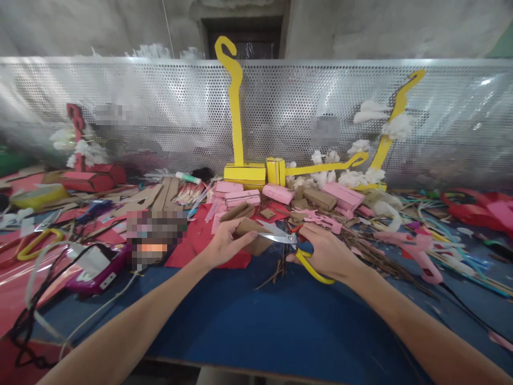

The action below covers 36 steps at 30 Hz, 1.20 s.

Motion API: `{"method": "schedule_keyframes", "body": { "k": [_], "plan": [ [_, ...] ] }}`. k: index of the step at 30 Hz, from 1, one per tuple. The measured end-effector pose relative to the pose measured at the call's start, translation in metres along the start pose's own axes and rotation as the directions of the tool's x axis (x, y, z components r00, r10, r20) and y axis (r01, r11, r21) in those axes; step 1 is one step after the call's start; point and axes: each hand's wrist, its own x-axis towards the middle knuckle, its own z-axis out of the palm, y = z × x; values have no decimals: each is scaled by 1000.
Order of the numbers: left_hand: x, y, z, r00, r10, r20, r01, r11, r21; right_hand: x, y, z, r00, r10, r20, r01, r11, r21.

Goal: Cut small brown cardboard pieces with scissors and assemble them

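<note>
In the head view, my left hand (230,241) pinches a folded piece of brown cardboard (256,245) above the blue table. My right hand (324,248) grips a pair of scissors (315,269) with yellow and red handles. Their blades are spread and point left, across the cardboard near my left thumb. How much of the cardboard lies between the blades I cannot tell. Just behind my hands are red paper (194,243), small pink boxes (243,198) and a brown cardboard box (319,198).
A pink glue gun (425,255) lies at right, by thin brown twigs (372,251). A purple power strip (100,270) with cables is at left. Yellow hook-shaped stands (235,115) and a red one (90,179) stand before a perforated metal panel (160,115).
</note>
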Motion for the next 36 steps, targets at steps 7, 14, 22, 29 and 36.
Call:
{"method": "schedule_keyframes", "body": {
  "k": [7, 14, 22, 29, 36],
  "plan": [
    [0, -5, -1, 1000, -12, -14, 12, 1000, -20, 1, 2, 3, 999, -34, -31, 33, 999, -34],
    [0, -9, -1, 999, -9, -50, 9, 1000, -3, 1, 4, 4, 995, -83, -48, 81, 995, -53],
    [0, -11, -1, 997, -7, -76, 10, 1000, 27, 1, 8, 7, 994, -97, -41, 94, 994, -50],
    [1, -1, 2, 999, 3, -54, -1, 1000, 25, 1, 1, 0, 1000, -7, -15, 6, 996, -86],
    [0, 2, 2, 999, 25, -42, -24, 999, 24, -1, -7, -14, 999, 32, 42, -23, 980, -198]
  ]
}}
